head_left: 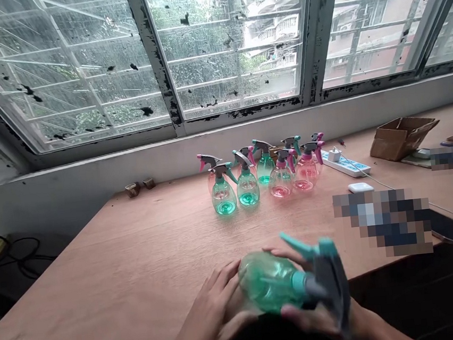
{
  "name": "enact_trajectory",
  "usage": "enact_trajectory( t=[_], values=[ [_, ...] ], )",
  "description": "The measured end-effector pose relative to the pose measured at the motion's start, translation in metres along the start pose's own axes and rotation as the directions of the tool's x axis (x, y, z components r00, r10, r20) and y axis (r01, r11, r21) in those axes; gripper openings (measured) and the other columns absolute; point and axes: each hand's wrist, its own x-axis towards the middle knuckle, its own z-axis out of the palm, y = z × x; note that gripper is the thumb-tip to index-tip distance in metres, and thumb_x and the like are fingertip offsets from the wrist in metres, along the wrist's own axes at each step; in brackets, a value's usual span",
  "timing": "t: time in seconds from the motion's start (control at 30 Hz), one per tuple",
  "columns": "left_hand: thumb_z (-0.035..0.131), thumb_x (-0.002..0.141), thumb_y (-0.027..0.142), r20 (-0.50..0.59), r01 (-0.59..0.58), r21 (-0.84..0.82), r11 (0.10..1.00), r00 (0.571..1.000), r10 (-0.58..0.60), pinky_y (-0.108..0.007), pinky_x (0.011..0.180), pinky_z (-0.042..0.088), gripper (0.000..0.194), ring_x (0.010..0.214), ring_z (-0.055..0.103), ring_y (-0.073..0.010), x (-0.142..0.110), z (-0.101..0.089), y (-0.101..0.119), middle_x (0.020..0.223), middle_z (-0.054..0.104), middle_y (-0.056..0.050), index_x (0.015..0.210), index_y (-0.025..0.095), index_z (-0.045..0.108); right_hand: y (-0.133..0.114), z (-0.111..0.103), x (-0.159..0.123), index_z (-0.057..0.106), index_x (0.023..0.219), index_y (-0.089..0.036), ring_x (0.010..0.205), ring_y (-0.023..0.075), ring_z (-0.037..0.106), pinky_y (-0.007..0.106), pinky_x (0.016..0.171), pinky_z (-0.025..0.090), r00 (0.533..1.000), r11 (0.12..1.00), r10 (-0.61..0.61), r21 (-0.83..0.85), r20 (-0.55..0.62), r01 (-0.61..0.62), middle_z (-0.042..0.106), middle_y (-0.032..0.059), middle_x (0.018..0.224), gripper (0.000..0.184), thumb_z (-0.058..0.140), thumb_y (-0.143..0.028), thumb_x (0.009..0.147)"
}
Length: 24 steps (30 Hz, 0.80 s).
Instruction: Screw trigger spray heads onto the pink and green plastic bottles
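A green spray bottle (pixel 267 281) with a grey and teal trigger head lies tilted on its side just above the table's near edge. My left hand (pixel 219 304) is wrapped round its base end. Behind the neck and trigger head, my right hand (pixel 316 316) grips the bottle, its thumb below the collar; the head hides part of this hand and motion smears it. Farther back stand several upright spray bottles, among them a green one (pixel 224 197) at the front left and a pink one (pixel 280 181).
The wooden table (pixel 139 264) runs along a wall under windows. On the right are a white power strip (pixel 346 164) with a cable, an open cardboard box (pixel 399 137), a small white case (pixel 360 187) and a phone (pixel 452 224). Two small brown blocks (pixel 133 189) sit at the back left.
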Motion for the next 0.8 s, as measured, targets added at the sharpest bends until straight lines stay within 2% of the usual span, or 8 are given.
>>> enact_trajectory(
  t=[0.1, 0.17, 0.23, 0.37, 0.47, 0.6, 0.8],
  values=[
    [0.064, 0.09, 0.048, 0.031, 0.017, 0.009, 1.0, 0.999, -0.017, -0.05, 0.118, 0.034, 0.057, 0.142, 0.04, -0.0337, -0.002, -0.002, 0.0, 0.155, 0.047, -0.002, 0.143, 0.037, 0.049, 0.004, -0.022, 0.004, 0.059, 0.123, -0.03, 0.108, 0.0394, 0.064, 0.05, 0.093, 0.05, 0.961, 0.94, 0.175, -0.254, -0.212, -0.228, 0.07, 0.011, 0.114, 0.045, 0.068, -0.048, 0.083],
    [0.065, 0.089, 0.05, 0.042, 0.021, 0.006, 1.0, 0.999, -0.021, -0.052, 0.118, 0.032, 0.055, 0.143, 0.039, -0.0344, -0.002, -0.002, 0.0, 0.154, 0.048, -0.003, 0.14, 0.036, 0.053, 0.009, -0.041, 0.009, 0.063, 0.114, -0.03, 0.087, 0.0389, 0.07, 0.047, 0.075, 0.052, 0.906, 0.819, 0.298, -0.408, -0.299, -0.404, 0.073, 0.0098, 0.093, 0.041, 0.064, -0.056, 0.082],
    [0.065, 0.089, 0.05, 0.041, 0.019, 0.002, 1.0, 0.999, -0.019, -0.053, 0.119, 0.031, 0.054, 0.143, 0.039, -0.0346, -0.002, -0.002, -0.001, 0.154, 0.048, -0.003, 0.139, 0.035, 0.054, 0.015, -0.055, 0.017, 0.063, 0.114, -0.028, 0.078, 0.0393, 0.07, 0.044, 0.065, 0.049, 0.873, 0.707, 0.371, -0.513, -0.317, -0.487, 0.073, 0.0097, 0.083, 0.048, 0.059, -0.063, 0.083],
    [0.064, 0.09, 0.048, 0.036, 0.016, -0.003, 1.0, 0.999, -0.016, -0.052, 0.119, 0.031, 0.051, 0.143, 0.04, -0.0336, -0.002, -0.002, 0.001, 0.153, 0.049, -0.004, 0.139, 0.034, 0.054, 0.031, -0.065, 0.044, 0.053, 0.128, -0.022, 0.083, 0.0386, 0.071, 0.041, 0.067, 0.049, 0.885, 0.693, 0.409, -0.555, -0.221, -0.459, 0.074, 0.0125, 0.091, 0.062, 0.046, -0.069, 0.088],
    [0.064, 0.09, 0.047, 0.045, 0.025, 0.007, 1.0, 0.999, -0.026, -0.051, 0.119, 0.031, 0.051, 0.142, 0.041, -0.0329, -0.001, -0.003, 0.003, 0.153, 0.049, -0.004, 0.138, 0.033, 0.055, 0.038, -0.061, 0.068, 0.044, 0.137, -0.02, 0.102, 0.0405, 0.068, 0.044, 0.079, 0.051, 0.897, 0.717, 0.396, -0.545, -0.195, -0.435, 0.071, 0.0173, 0.111, 0.07, 0.044, -0.071, 0.089],
    [0.065, 0.09, 0.046, 0.034, 0.019, 0.016, 1.0, 0.999, -0.019, -0.05, 0.119, 0.033, 0.05, 0.142, 0.041, -0.0324, -0.001, -0.004, 0.004, 0.153, 0.049, -0.004, 0.137, 0.033, 0.056, 0.047, -0.055, 0.101, 0.04, 0.14, -0.02, 0.131, 0.0409, 0.05, 0.048, 0.099, 0.046, 0.916, 0.755, 0.327, -0.518, -0.231, -0.401, 0.057, 0.0199, 0.137, 0.07, 0.047, -0.068, 0.09],
    [0.066, 0.09, 0.044, 0.006, -0.017, 0.014, 1.0, 1.0, 0.016, -0.049, 0.118, 0.034, 0.049, 0.14, 0.043, -0.0318, -0.004, -0.005, 0.003, 0.151, 0.052, -0.005, 0.136, 0.032, 0.057, 0.08, -0.041, 0.134, 0.036, 0.142, -0.012, 0.138, 0.0443, 0.039, 0.056, 0.108, 0.036, 0.911, 0.748, 0.259, -0.53, -0.321, -0.4, 0.047, 0.0258, 0.144, 0.069, 0.048, -0.059, 0.094]
  ],
)
